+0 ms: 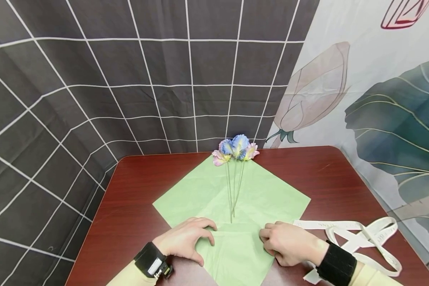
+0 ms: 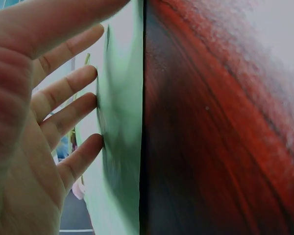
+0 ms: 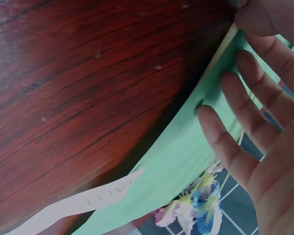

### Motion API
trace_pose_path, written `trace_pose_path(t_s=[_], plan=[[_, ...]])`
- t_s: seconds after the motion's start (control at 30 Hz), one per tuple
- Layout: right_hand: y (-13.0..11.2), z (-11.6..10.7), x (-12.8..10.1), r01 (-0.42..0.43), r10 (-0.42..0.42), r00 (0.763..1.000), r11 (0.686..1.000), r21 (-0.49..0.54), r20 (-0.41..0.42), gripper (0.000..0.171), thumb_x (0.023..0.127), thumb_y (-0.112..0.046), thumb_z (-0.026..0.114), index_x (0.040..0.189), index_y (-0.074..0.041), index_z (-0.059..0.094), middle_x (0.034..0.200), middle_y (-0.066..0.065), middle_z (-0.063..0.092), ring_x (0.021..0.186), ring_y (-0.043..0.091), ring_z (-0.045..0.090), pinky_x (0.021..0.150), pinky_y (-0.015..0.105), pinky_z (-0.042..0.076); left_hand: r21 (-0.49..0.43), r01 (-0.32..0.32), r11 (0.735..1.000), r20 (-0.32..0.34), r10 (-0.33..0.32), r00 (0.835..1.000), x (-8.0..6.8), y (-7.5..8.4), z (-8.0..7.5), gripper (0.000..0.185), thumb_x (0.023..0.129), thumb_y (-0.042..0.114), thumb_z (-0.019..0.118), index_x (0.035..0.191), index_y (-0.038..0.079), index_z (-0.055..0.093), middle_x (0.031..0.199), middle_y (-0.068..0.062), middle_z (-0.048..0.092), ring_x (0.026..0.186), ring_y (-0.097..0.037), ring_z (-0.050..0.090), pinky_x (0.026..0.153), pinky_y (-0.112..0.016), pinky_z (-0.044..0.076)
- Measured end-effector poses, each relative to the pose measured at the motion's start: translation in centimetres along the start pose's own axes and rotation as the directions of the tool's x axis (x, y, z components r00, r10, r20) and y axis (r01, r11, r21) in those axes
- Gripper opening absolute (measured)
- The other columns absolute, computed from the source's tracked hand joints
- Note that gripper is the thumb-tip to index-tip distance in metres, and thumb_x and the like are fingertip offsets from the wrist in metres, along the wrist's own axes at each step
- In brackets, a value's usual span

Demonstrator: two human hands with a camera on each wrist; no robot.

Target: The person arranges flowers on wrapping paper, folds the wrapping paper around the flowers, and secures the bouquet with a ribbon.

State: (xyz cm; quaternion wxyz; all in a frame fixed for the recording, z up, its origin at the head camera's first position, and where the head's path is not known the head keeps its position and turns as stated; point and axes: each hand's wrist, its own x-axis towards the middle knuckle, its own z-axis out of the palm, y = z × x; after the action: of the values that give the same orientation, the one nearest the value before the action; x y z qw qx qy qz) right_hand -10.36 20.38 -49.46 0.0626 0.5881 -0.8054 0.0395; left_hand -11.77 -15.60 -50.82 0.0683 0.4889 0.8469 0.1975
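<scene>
A sheet of light green wrapping paper [image 1: 186, 198] lies diamond-wise on the table, with a crease across its lower part. Several artificial flowers [image 1: 240, 145], blue and pink with thin wire stems, rest on it, heads at the far corner. At the paper's lower left edge, my left hand [image 1: 189, 240] has loosely bent, spread fingers; its fingertips [image 2: 90, 73] touch the paper. Opposite, my right hand [image 1: 291, 243] is at the lower right edge, thumb and forefinger meeting at the paper's border and the other fingertips [image 3: 206, 112] on its surface.
A white ribbon with printed lettering [image 1: 379, 240] lies in loops beside my right wrist, one end by the paper. The reddish-brown table [image 1: 136, 178] backs onto a dark grid-patterned cloth [image 1: 168, 67] and a white flower-printed cloth [image 1: 318, 24].
</scene>
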Motion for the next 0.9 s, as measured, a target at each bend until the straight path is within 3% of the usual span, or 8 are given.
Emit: trace_pose_path(t_s=[0.13, 0.23, 0.43, 0.6, 0.9], plan=[[0.2, 0.0, -0.1, -0.034, 0.035, 0.999, 0.998, 0.056, -0.015, 0.030, 0.052, -0.016, 0.066, 0.060, -0.028, 0.040, 0.073, -0.018, 0.029, 0.066, 0.001, 0.035, 0.059, 0.017, 0.030, -0.031, -0.013, 0.999, -0.026, 0.013, 1.000, -0.1, -0.2, 0.0, 0.057, 0.053, 0.062, 0.081, 0.100, 0.035, 0.065, 0.131, 0.011, 0.049, 0.125, -0.009, 0.043, 0.102, -0.034, 0.036], [0.6, -0.1, -0.2, -0.096, 0.099, 0.995, 0.983, 0.157, -0.012, 0.028, 0.055, -0.014, 0.064, 0.066, -0.027, 0.042, 0.071, -0.020, 0.031, 0.067, -0.003, 0.034, 0.063, 0.013, 0.031, -0.034, -0.026, 0.999, -0.047, 0.025, 0.999, -0.3, -0.3, 0.1, 0.067, 0.052, 0.069, 0.078, 0.107, 0.034, 0.063, 0.132, 0.009, 0.049, 0.124, -0.010, 0.045, 0.102, -0.034, 0.036], [1.5, -0.6, -0.6, -0.259, 0.255, 0.965, 0.903, 0.343, 0.058, 0.023, 0.069, -0.011, 0.062, 0.076, -0.027, 0.047, 0.065, -0.017, 0.040, 0.063, -0.007, 0.036, 0.061, 0.009, 0.031, -0.038, -0.014, 0.999, -0.055, 0.012, 0.998, -0.7, -0.5, 0.2, 0.084, 0.054, 0.071, 0.076, 0.125, 0.032, 0.053, 0.136, 0.007, 0.047, 0.125, -0.010, 0.044, 0.102, -0.036, 0.037], [2.0, -0.6, -0.8, -0.367, 0.367, 0.927, 0.837, 0.405, 0.080, 0.026, 0.076, -0.008, 0.061, 0.079, -0.027, 0.044, 0.062, -0.019, 0.035, 0.057, -0.008, 0.035, 0.053, 0.010, 0.032, -0.076, 0.001, 0.997, -0.081, -0.007, 0.997, -0.9, -0.8, 0.2, 0.066, 0.064, 0.066, 0.075, 0.117, 0.032, 0.057, 0.132, 0.008, 0.050, 0.123, -0.010, 0.046, 0.102, -0.037, 0.038], [2.3, -0.2, -1.4, -0.490, 0.531, 0.846, 0.738, 0.464, 0.047, 0.020, 0.085, -0.009, 0.060, 0.086, -0.024, 0.046, 0.060, -0.021, 0.033, 0.054, -0.007, 0.037, 0.050, 0.013, 0.033, -0.172, -0.004, 0.985, -0.124, -0.018, 0.992, -1.1, -1.3, -0.4, 0.042, 0.070, 0.053, 0.078, 0.101, 0.028, 0.065, 0.120, 0.009, 0.058, 0.112, -0.008, 0.054, 0.097, -0.028, 0.042]])
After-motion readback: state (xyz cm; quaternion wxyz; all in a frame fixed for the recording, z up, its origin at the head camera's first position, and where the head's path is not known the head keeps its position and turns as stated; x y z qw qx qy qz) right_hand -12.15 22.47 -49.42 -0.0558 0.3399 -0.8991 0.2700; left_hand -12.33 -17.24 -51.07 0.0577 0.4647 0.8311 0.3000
